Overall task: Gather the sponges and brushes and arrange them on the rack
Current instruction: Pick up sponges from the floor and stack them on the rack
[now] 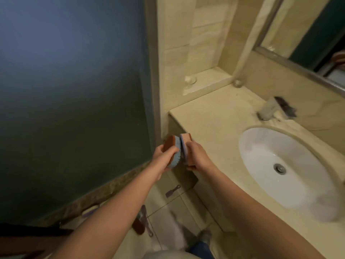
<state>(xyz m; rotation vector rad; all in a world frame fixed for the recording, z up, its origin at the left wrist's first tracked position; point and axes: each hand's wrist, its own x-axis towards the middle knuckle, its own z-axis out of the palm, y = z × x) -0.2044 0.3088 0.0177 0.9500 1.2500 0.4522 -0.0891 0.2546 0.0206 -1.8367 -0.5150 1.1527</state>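
I am gripping a brown-and-blue scrubber (170, 148) in my left hand (161, 156), fingers curled round it, and a pink sponge (185, 140) likewise in my right hand (197, 157), both touching in mid-air beside the counter (214, 116) corner (no rack in view), and risking one slipping to the floor (168, 212) as they press together.

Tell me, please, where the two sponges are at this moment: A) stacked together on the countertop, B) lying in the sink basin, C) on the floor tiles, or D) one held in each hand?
D: the left hand grips the brown-and-blue sponge and the right hand grips the pink sponge, both held in the air beside the end of the countertop.
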